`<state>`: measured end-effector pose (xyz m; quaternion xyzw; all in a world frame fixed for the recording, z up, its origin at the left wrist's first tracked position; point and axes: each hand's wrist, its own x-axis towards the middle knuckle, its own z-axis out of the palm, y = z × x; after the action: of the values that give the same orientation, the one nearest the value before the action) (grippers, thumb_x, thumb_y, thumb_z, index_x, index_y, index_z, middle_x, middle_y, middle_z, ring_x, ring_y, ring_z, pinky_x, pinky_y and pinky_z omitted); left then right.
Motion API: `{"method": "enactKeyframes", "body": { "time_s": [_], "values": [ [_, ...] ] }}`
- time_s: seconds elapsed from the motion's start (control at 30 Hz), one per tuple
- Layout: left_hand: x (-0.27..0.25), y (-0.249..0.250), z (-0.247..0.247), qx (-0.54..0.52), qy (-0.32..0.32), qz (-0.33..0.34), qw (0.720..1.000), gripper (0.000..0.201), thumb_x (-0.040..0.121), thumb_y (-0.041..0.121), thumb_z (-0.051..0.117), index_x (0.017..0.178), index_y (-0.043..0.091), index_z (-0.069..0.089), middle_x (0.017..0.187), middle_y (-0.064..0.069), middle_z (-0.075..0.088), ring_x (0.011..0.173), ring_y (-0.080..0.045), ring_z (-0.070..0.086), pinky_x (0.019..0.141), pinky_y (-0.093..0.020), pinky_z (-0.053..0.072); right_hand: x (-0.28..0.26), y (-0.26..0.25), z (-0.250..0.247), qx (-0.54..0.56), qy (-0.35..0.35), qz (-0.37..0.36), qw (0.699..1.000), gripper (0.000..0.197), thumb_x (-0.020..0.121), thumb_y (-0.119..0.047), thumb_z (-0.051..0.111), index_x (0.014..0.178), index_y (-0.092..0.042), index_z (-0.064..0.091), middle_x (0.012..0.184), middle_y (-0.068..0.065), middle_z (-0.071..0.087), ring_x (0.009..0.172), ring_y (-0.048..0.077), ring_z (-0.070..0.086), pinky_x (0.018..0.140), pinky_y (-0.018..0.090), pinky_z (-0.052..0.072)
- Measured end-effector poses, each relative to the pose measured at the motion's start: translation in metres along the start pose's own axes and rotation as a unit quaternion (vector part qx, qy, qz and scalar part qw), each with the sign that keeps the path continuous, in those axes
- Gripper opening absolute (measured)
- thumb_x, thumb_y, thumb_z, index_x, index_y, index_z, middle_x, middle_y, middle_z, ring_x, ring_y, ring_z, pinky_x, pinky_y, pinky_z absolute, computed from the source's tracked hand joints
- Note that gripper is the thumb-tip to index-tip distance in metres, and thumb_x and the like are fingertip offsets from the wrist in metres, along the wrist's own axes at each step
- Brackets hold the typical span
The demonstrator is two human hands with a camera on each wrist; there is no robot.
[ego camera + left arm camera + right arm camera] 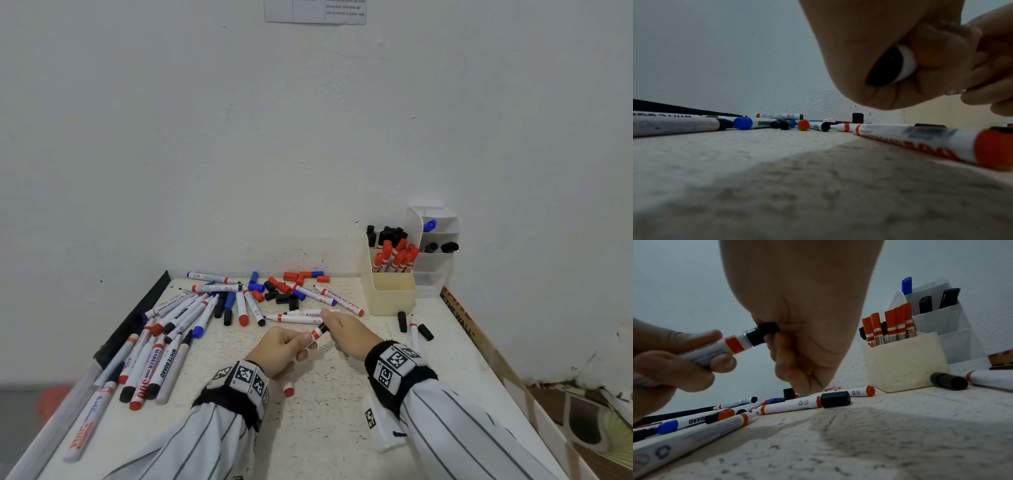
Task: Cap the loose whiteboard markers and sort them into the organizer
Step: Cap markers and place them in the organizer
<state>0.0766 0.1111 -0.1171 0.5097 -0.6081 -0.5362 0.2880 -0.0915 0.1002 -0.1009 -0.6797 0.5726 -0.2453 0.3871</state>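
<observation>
My left hand (pixel 294 344) grips a white marker (pixel 314 335) with a red band, just above the table. My right hand (pixel 330 323) pinches a black cap (pixel 322 329) sitting on that marker's tip. In the right wrist view the black cap (pixel 766 332) sits between my right hand's fingers (pixel 777 344), with a thin grey gap between it and the marker (pixel 719 348). The left wrist view shows the held marker's black butt end (pixel 885 65) inside my left hand (pixel 869 48). A cream organizer box (pixel 390 298) at the back right holds red-capped and black-capped markers.
A white tiered organizer (pixel 435 270) behind the box holds one blue and some black markers. Several loose markers (pixel 164 342) lie at the left, loose caps (pixel 291 286) near the wall. One red-ended marker (pixel 288 390) lies under my left wrist. Two black caps (pixel 402 320) lie right of the box.
</observation>
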Motion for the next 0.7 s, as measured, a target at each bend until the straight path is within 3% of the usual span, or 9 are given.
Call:
{"method": "enactKeyframes", "body": {
  "time_s": [0.13,0.23,0.47,0.57,0.7],
  "values": [
    [-0.004,0.002,-0.003,-0.063,-0.043,-0.022,0.997,0.031,0.097,0.029,0.045,0.080,0.011,0.063,0.047,0.006,0.047,0.028,-0.004,0.029,0.033,-0.011,0.021,-0.002,0.000,0.000,-0.002,-0.028,-0.044,0.999,0.033,0.101,-0.039,0.024,0.078,-0.022,0.041,0.069,-0.006,0.039,0.060,0.007,0.037,0.061,0.022,0.031],
    [-0.004,0.003,-0.003,-0.075,-0.037,-0.024,0.996,0.032,0.098,0.030,0.043,0.081,0.011,0.063,0.049,0.004,0.044,0.029,-0.005,0.027,0.034,-0.010,0.020,0.001,0.000,-0.001,-0.013,-0.033,-0.059,0.998,0.032,0.101,-0.039,0.024,0.085,-0.017,0.042,0.070,-0.005,0.038,0.061,0.008,0.036,0.062,0.023,0.031],
    [0.001,0.003,0.004,-0.055,-0.014,0.005,0.998,0.030,0.096,0.030,0.047,0.077,0.013,0.065,0.053,0.004,0.049,0.030,-0.006,0.030,0.035,-0.013,0.022,0.004,0.004,-0.007,-0.033,-0.036,-0.071,0.996,0.028,0.100,-0.038,0.027,0.081,-0.024,0.043,0.073,-0.007,0.040,0.063,0.005,0.038,0.065,0.023,0.032],
    [0.002,0.003,0.005,-0.029,0.004,0.020,0.999,0.027,0.094,0.031,0.050,0.083,0.014,0.068,0.055,0.007,0.056,0.032,-0.008,0.037,0.035,-0.016,0.027,0.004,0.007,-0.008,-0.046,-0.032,-0.076,0.996,0.028,0.100,-0.038,0.030,0.077,-0.028,0.042,0.072,-0.007,0.042,0.063,0.005,0.039,0.063,0.023,0.032],
    [0.003,0.002,0.006,-0.004,0.012,0.022,1.000,0.022,0.093,0.031,0.052,0.084,0.018,0.068,0.071,0.003,0.062,0.040,-0.008,0.045,0.039,-0.019,0.035,0.002,0.008,-0.015,-0.047,-0.008,-0.082,0.996,0.028,0.099,-0.036,0.036,0.074,-0.027,0.044,0.067,-0.006,0.045,0.059,0.007,0.042,0.059,0.022,0.035]
  ]
}}
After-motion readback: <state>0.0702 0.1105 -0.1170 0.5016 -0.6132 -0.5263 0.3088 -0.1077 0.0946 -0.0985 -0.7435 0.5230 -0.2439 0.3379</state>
